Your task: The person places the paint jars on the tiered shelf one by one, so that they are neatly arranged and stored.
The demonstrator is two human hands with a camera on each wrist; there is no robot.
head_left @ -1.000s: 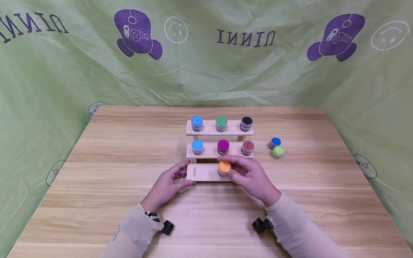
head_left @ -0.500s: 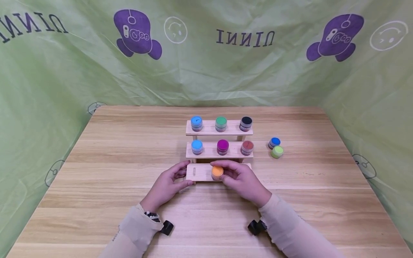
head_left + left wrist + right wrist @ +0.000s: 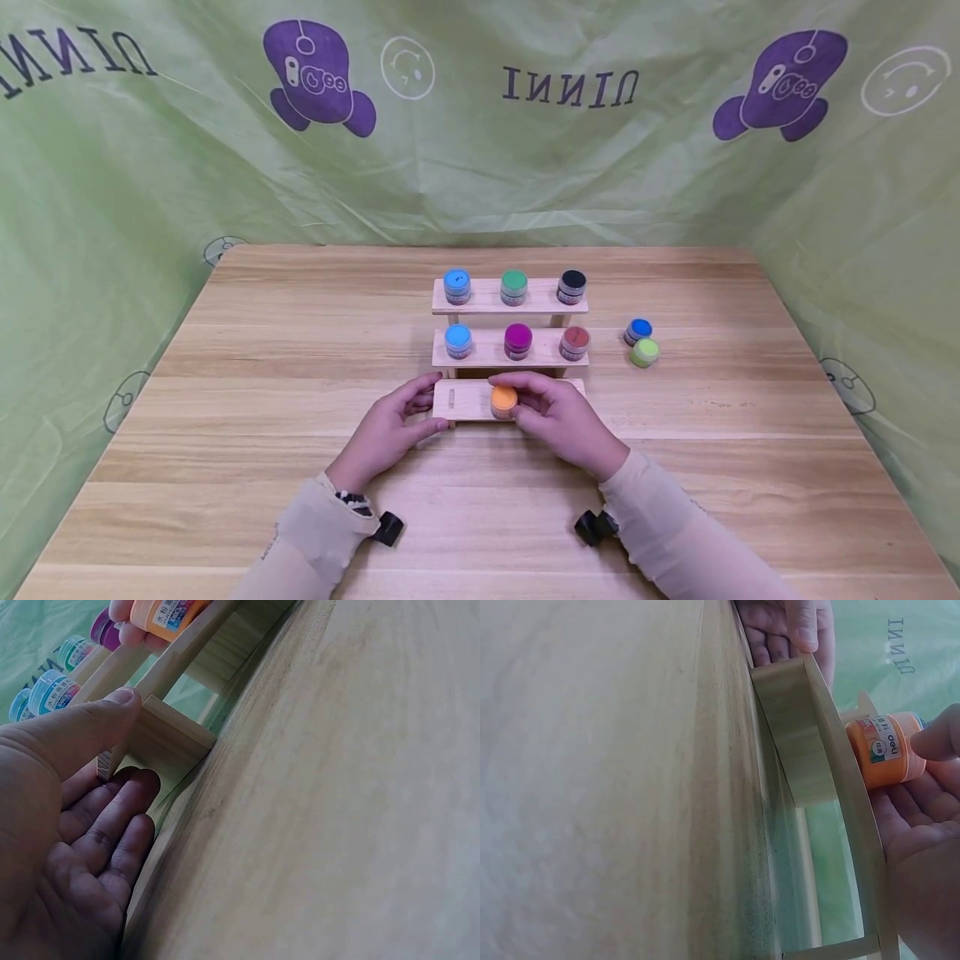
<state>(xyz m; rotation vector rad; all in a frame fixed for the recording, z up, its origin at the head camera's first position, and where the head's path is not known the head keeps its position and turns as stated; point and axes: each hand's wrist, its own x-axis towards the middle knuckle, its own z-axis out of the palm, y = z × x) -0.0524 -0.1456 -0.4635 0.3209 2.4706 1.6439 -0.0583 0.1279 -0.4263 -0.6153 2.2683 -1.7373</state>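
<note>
Orange jar (image 3: 886,752), fine print (image 3: 869,727) seemingly illegible

Wooden table (image 3: 750,333) bearing tiered rack (image 3: 487,347), dark-blue jar (image 3: 638,331), lime jar (image 3: 644,352)

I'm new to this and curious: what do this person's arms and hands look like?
The left hand and right hand are bare. The left sleeve, with small dark marks, and right sleeve are pale beige. A small black block sits at each wrist.
</note>
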